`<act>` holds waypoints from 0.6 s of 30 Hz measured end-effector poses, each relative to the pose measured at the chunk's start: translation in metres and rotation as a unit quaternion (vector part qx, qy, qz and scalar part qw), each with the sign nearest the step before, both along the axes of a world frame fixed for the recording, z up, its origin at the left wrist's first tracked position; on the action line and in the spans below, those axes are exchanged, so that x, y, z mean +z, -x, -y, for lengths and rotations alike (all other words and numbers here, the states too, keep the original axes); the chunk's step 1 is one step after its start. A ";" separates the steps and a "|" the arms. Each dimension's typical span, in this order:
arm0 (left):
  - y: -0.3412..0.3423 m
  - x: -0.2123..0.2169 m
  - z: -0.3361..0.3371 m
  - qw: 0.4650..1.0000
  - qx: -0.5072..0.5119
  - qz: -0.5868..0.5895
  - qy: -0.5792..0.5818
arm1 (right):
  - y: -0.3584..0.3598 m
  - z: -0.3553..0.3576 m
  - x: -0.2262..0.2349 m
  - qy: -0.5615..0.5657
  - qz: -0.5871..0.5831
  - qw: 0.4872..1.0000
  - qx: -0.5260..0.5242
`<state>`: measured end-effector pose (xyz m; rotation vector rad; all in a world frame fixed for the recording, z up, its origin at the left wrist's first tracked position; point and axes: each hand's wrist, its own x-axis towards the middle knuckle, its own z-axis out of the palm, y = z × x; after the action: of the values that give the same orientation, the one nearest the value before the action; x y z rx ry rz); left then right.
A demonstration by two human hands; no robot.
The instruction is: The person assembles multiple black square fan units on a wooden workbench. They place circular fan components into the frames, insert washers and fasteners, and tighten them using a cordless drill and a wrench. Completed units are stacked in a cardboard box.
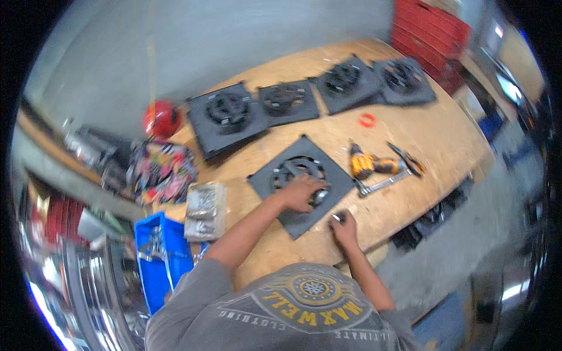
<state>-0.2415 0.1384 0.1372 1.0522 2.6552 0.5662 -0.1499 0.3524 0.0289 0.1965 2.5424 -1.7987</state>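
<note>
In front of me a square black panel point(301, 224) lies turned cornerwise on the wooden table, a round openwork ring point(297, 168) raised in its middle. My left hand point(300, 194) rests over the near part of that ring, its fingers curled at a small dark, shiny round part point(319, 198). Close by the panel's right edge, my right hand point(345, 228) is closed around a small piece with a shiny tip point(338, 217); blur and the fingers hide what kind it is.
A yellow-and-black cordless drill point(366, 164), a metal wrench point(383, 183) and pliers point(410, 159) lie right. Several similar panels point(231, 137) line the far side, near a red tape ring point(367, 120). Left are a clear box of hardware point(204, 210), blue bin point(140, 234) and patterned cloth point(161, 169).
</note>
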 end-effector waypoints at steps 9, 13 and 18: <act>-0.130 0.000 0.147 0.908 0.408 -0.032 -0.086 | -0.038 -0.032 -0.028 0.083 0.022 0.996 0.008; -0.207 0.007 0.229 0.813 0.574 -0.070 -0.074 | -0.035 -0.027 -0.025 0.039 -0.010 0.998 0.039; -0.275 -0.010 0.277 0.776 0.630 0.003 0.022 | -0.047 -0.016 -0.027 0.004 0.033 0.996 0.077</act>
<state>0.0338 -0.1382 0.1275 -0.9403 2.9737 0.6493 -0.1030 0.3682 0.0019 0.0560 2.4306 -1.7174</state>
